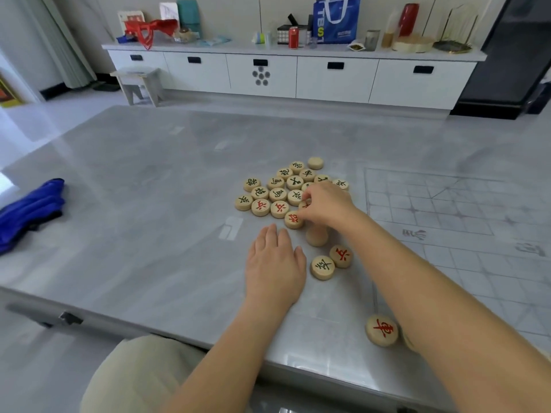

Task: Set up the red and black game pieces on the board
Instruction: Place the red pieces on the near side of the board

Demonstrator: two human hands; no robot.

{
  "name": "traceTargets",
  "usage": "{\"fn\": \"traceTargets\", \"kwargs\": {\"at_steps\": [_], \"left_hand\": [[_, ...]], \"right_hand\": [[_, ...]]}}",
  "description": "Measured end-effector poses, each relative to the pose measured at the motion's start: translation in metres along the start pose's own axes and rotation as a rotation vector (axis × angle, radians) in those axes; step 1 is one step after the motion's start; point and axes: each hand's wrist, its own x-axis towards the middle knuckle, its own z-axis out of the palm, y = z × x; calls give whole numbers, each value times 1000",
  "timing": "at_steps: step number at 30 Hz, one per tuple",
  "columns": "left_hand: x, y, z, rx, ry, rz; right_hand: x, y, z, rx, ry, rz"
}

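Note:
A cluster of round wooden pieces (277, 189) with red or black characters lies in the middle of the grey table. My right hand (326, 204) is over the cluster's right side, fingertips pinched on a red-marked piece (304, 204). A short stack of pieces (316, 235) stands just under that hand. My left hand (275, 263) rests flat on the table, fingers apart, holding nothing. Two pieces (331, 262) lie to its right. One red piece (381, 329) lies near the front edge beside my right forearm. The clear board sheet (462, 204) with printed grid lines covers the table's right part.
A blue cloth bag (29, 210) lies at the table's left edge. Beyond the table stands a long white cabinet (298, 76) with a red can, bags and jars on top, and a small stool (138, 84) on the floor.

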Motion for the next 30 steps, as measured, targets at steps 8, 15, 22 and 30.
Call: {"fn": "traceTargets", "kwargs": {"at_steps": [8,15,22,30], "left_hand": [[-1,0,-1,-4,-26,1],[-1,1,-5,-16,-34,-12],[1,0,-6,-30,-28,-5],[6,-4,-3,1,-38,2]], "right_hand": [[0,6,-8,-9,-95,17],[-11,11,-10,45,61,-15],[-93,102,-63,171,125,53],[-235,245,-102,151,165,401]]}}
